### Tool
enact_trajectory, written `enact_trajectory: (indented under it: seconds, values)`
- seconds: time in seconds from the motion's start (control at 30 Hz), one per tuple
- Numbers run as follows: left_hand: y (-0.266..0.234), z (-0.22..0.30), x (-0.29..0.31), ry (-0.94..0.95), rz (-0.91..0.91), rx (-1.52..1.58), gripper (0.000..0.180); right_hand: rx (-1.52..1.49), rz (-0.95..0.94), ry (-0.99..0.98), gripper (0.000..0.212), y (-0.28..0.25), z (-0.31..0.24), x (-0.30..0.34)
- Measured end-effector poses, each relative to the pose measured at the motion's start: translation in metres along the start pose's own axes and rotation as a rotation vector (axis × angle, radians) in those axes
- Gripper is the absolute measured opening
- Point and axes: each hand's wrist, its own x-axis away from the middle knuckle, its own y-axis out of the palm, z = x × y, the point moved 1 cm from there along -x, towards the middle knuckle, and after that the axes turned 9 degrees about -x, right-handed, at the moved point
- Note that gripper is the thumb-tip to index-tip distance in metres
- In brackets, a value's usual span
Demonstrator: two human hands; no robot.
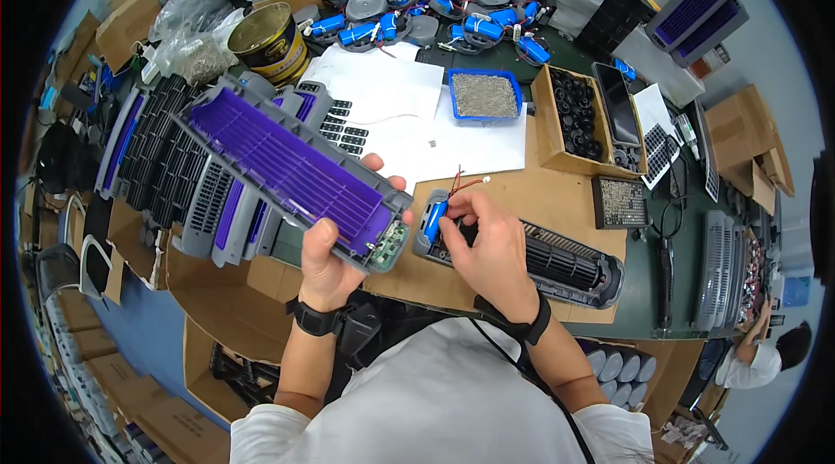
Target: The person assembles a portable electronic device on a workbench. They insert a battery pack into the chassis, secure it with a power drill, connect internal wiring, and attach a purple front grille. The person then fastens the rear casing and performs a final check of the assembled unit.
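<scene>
Purple-lined housing half (283, 170): tilted over tabletop (642, 266), left hand (329, 262) clamped round its near end; a slipping grip could knock the exposed circuit board (388, 245). Right hand (489, 242) fingertips at blue battery (433, 222), pinch firmness unclear, on fan-roller shell (614, 283). Beyond, loose red leads (470, 182) could snag if tugged.

honestly can't make out a single word or number here, just a yellow-and-black label (294, 62) on the round tin (259, 27) up top and tiny dark print on a cardboard box (178, 426) lower left, too small to read
</scene>
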Motion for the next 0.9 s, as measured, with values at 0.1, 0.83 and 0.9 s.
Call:
enact_trajectory:
  seconds: [0.1,0.83,0.9]
  values:
    - [0.001,-0.009,-0.004,-0.036,-0.024,0.008,0.081,-0.119,0.042,0.098,0.026,0.005,0.004,-0.002]
    - [0.015,-0.025,-0.017,-0.087,-0.156,-0.034,0.094,-0.792,-0.034,0.213,0.035,0.001,0.015,0.003]
    - [0.012,-0.024,-0.016,-0.071,-0.15,0.015,0.093,-0.8,-0.04,0.233,0.035,-0.002,0.017,0.002]
